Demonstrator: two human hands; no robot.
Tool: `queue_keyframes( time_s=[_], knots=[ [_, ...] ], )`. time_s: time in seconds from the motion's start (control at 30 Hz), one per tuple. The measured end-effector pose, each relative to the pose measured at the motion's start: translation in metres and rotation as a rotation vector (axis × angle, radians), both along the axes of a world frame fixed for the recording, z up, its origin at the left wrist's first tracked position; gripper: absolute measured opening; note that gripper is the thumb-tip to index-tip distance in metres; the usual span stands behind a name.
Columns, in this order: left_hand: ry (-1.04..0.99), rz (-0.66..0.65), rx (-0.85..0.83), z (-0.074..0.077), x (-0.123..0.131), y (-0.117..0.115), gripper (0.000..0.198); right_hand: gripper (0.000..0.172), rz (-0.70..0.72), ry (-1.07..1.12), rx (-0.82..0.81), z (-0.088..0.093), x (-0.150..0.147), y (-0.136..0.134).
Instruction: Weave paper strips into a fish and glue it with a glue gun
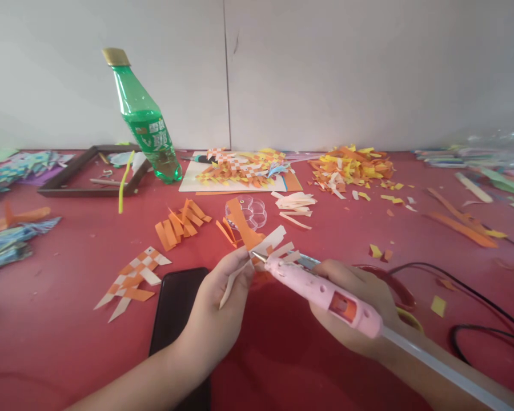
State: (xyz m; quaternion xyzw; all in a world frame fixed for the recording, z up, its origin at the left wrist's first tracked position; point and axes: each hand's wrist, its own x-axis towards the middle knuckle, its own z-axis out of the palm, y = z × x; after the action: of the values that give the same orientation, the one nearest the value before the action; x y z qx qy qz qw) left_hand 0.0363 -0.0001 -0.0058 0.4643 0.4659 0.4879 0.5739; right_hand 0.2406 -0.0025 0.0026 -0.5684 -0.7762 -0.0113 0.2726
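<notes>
Red table [68,331] | one bottle [148,123] | left fingers [240,265] pinch one paper weave [257,237] | right fingers [346,279] grip one glue gun [321,291]

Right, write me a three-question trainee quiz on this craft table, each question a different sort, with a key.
1. True or false: the right hand holds a pink glue gun whose nozzle meets the woven paper piece pinched in the fingers of the left hand.
2. Which thing lies on the red table partly under the left wrist? A) black phone B) scissors C) ruler
3. In one word: what colour is the cap of the green bottle?

Key: 1 true; 2 A; 3 gold.
</notes>
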Motion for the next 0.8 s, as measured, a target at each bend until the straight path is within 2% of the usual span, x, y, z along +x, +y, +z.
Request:
queue_keyframes(
  time_s=[0.13, 0.3, 0.4, 0.53, 0.8],
  knots=[
    [0.007, -0.009, -0.006, 0.0, 0.0, -0.001, 0.031, 0.014, 0.137, 0.004, 0.07, 0.003, 0.003, 0.002],
    [0.004, 0.01, -0.008, 0.0, 0.0, -0.001, 0.028, 0.019, 0.038, -0.021, 0.051, 0.001, 0.004, -0.001],
    [0.024, -0.015, -0.011, 0.004, 0.0, 0.0, 0.03, 0.014, 0.05, -0.012, 0.019, 0.0, 0.004, -0.003],
    [0.01, -0.006, -0.026, 0.01, 0.001, 0.0, 0.033, 0.014, -0.015, -0.014, -0.012, 0.002, 0.003, -0.005],
    [-0.031, 0.01, -0.053, 0.015, 0.003, 0.0, 0.03, 0.021, 0.023, -0.024, 0.039, 0.0, 0.002, -0.004]
  ],
)
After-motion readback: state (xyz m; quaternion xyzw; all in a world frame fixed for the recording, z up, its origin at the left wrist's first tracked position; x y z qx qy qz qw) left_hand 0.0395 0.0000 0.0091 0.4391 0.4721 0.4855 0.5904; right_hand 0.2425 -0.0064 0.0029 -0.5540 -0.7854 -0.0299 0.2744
